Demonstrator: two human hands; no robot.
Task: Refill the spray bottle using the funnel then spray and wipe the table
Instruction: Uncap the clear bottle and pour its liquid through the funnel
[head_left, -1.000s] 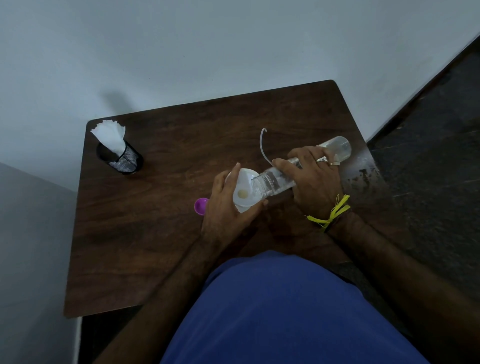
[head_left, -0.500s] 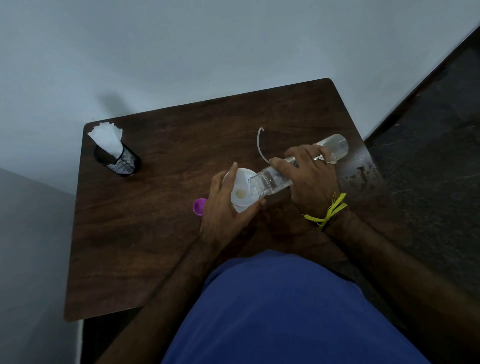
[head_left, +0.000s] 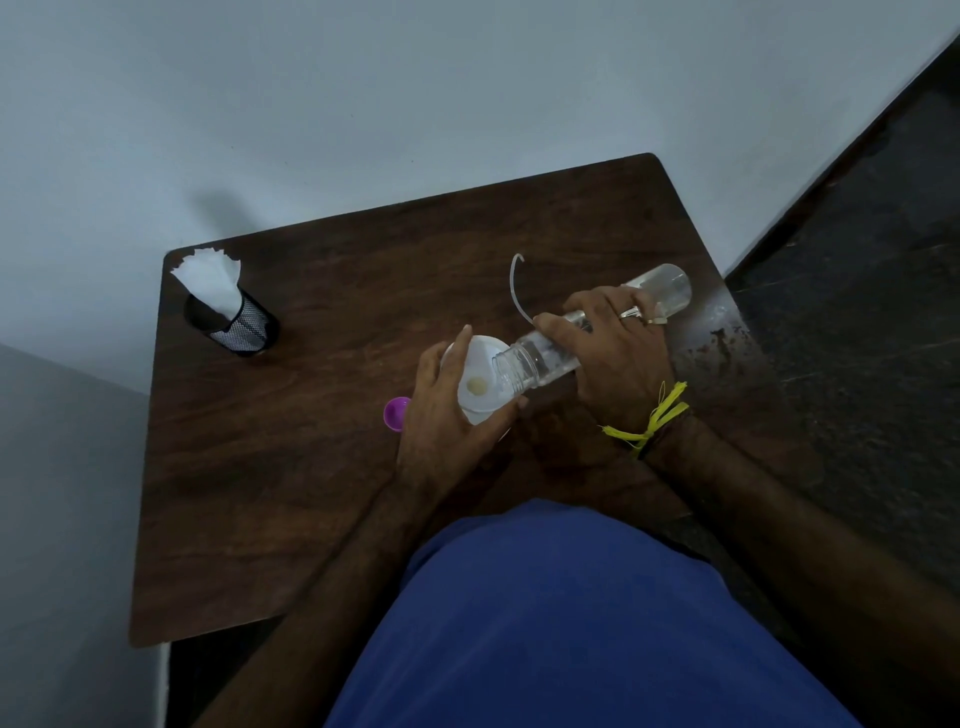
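Observation:
A white funnel (head_left: 480, 376) stands near the middle of the dark wooden table (head_left: 311, 467). My left hand (head_left: 447, 415) curls round it from the left; what it stands in is hidden. My right hand (head_left: 613, 353) grips a clear plastic water bottle (head_left: 540, 361) tipped almost flat, with its open mouth over the funnel's bowl and its base (head_left: 670, 286) pointing to the far right. A thin clear dip tube (head_left: 517, 291) curves up from behind the bottle; its sprayer head is hidden.
A purple cap (head_left: 396, 413) lies just left of my left hand. A black mesh holder with white tissues (head_left: 228, 312) stands at the table's far left corner. A pale wall runs behind; dark floor lies to the right.
Both hands keep their grips. The bottle stays tilted over the funnel; only the camera view has shifted slightly.

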